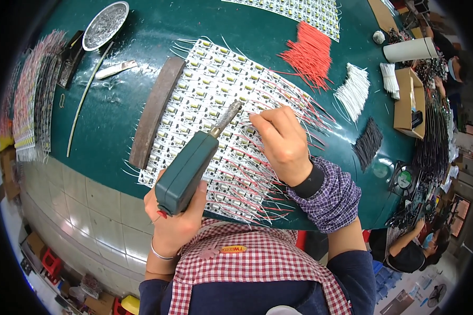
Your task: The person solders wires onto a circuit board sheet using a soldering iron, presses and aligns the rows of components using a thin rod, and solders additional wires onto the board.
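Left hand (176, 227) gripping a soldering gun (188, 170); right hand (286, 149) bending over a circuit-board panel (207, 94)

Left: fingers are wrapping around the gun's handle, closing firmly, with the thumb lying along the near side. Right: fingers are curling inward, thumb and index tips drawing close together; whether they are pinching a wire, cannot tell. These tips are hovering over or touching the panel, contact unclear, just right of the gun's metal tip (228, 118).

Materials: gun body is showing smooth dark-green casing, boxy, tapering to a mottled silvery rod. The panel is spreading flat beneath both tool and right fingers: white, stiff-looking, bearing rows of small yellow and black components. Thin red and white wires (242, 190) are fanning from its edge, nearest the right hand, slightly curved.

Left of the right fingers, across the panel, a brown bar (156, 113) is lying along the edge, matte and slightly bowed by the lens. Beyond the right fingertips, red wire pieces (312, 55) are forming a dense heap; farther right, white pieces (352, 92) and black pieces (369, 144) are sitting in bundles. Well beyond the left fingers, an oval metal dish (125, 13) is holding glittering grey bits.
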The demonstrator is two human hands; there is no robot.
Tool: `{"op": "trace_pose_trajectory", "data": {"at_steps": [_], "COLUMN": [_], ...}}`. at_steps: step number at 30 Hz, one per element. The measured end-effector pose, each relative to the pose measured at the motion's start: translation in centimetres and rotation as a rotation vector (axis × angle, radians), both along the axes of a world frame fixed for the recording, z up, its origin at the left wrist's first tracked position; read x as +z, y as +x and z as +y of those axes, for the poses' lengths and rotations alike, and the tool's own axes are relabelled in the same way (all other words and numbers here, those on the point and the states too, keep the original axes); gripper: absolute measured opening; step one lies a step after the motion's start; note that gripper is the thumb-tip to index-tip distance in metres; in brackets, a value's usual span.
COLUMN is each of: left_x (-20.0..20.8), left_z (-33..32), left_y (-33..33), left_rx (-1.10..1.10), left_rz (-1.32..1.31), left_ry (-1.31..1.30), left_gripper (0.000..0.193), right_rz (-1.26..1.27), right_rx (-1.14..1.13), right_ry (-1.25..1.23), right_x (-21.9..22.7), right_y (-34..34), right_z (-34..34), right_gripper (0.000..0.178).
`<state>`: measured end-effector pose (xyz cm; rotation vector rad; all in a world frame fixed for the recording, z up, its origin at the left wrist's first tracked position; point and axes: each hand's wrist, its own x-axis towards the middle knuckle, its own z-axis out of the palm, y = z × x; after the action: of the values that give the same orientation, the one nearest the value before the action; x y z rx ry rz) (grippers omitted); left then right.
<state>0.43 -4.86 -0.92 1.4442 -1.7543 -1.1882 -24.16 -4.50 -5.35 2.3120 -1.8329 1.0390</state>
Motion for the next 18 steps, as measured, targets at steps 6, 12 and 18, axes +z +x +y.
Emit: {"op": "trace_pose_trajectory", "data": {"at_steps": [6, 12, 18], "left_x": [-0.64, -0.05, -0.46], "left_z": [-0.53, -0.9, -0.9], "left_y": [-0.14, -0.26, 0.02], "left_rx": [-0.064, -0.058, -0.106], "left_rz": [0.12, 0.169, 0.086], "left_ry": [-0.197, -0.029, -0.113], "left_gripper": [0.018, 0.018, 0.017], "right_rz": [0.032, 0.045, 0.054], "right_rx": [-0.015, -0.023, -0.027], "right_ry": [0.025, 0.043, 0.043], "right_x": [-0.39, -0.54, -0.55], "right_y": [0.08, 0.15, 0.29], "right_z": [0.1, 0.18, 0.23], "right_gripper": [0.032, 0.032, 0.032]}}
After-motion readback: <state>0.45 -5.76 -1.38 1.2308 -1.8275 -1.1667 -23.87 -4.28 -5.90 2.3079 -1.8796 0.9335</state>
